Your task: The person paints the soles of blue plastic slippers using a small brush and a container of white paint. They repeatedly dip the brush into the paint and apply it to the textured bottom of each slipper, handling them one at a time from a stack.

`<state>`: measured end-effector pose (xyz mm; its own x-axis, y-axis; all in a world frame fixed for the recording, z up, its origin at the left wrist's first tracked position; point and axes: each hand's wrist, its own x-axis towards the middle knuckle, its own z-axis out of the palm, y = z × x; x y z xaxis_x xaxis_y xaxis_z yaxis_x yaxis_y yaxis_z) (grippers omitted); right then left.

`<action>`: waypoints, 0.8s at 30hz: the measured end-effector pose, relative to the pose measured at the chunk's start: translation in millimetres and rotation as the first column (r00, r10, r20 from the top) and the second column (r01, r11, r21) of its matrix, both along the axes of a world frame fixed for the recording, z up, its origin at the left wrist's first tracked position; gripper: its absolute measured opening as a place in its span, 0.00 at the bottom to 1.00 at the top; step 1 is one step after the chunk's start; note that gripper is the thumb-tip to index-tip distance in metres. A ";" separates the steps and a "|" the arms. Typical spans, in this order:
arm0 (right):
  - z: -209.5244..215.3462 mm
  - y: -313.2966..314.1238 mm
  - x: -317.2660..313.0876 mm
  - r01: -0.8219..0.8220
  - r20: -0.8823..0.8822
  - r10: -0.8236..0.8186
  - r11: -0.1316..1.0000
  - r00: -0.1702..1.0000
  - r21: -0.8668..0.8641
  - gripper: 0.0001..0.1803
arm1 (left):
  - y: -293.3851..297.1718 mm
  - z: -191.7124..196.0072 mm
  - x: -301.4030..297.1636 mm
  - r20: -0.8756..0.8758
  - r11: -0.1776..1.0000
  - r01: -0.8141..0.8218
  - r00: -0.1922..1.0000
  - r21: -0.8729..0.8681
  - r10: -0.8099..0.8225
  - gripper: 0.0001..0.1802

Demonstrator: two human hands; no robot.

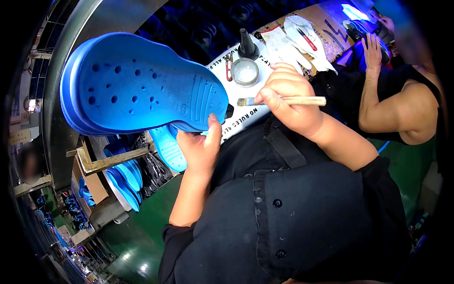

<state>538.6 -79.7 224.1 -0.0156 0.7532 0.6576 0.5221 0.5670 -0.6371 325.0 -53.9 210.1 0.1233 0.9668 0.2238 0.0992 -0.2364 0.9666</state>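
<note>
My left hand (201, 146) grips the heel end of a big blue clog-style shoe (137, 85), held sole up, with its holes showing. My right hand (288, 97) holds a small brush (302, 101) with a pale wooden handle; its bristles point left, close to the shoe's heel. Just beyond the brush stands a small round glass jar (245, 72) of whitish glue on a white bench top (236, 113).
A black cone-shaped nozzle bottle (246, 45), red snips (229, 66) and white cloths (288, 42) lie on the bench. Another person's arm (392, 104) rests at the right. More blue soles (125, 177) are stacked at lower left beside a curved metal panel (61, 94).
</note>
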 end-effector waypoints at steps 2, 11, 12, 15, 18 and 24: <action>3.6 0.6 -1.9 -0.029 -0.039 0.028 1.000 0.999 -0.012 0.10 | 0.2 0.0 0.7 -0.021 0.997 -0.001 1.000 0.075 0.003 0.09; 1.7 0.8 -2.6 0.015 0.026 -0.014 0.999 1.000 -0.033 0.11 | -3.4 4.6 0.2 -0.044 0.998 0.006 0.999 0.065 -0.003 0.08; 1.4 -0.1 -1.7 0.022 0.001 -0.022 0.999 1.000 -0.046 0.11 | -3.2 3.3 1.0 -0.028 0.997 -0.004 1.000 0.072 0.006 0.08; 6.9 -2.8 -9.9 -0.079 -0.010 0.079 0.997 0.997 0.017 0.11 | -2.9 0.4 2.8 0.000 0.999 -0.008 1.000 0.051 0.008 0.08; 3.5 -4.7 -13.8 -0.108 0.121 0.109 0.994 0.987 -0.013 0.09 | -3.5 -0.4 1.2 -0.020 0.999 0.011 1.000 0.033 -0.011 0.07; 7.4 -6.0 -8.0 -0.077 -0.022 0.076 0.997 0.997 -0.016 0.08 | -0.9 -5.8 4.3 -0.030 0.977 0.009 1.000 0.215 -0.002 0.10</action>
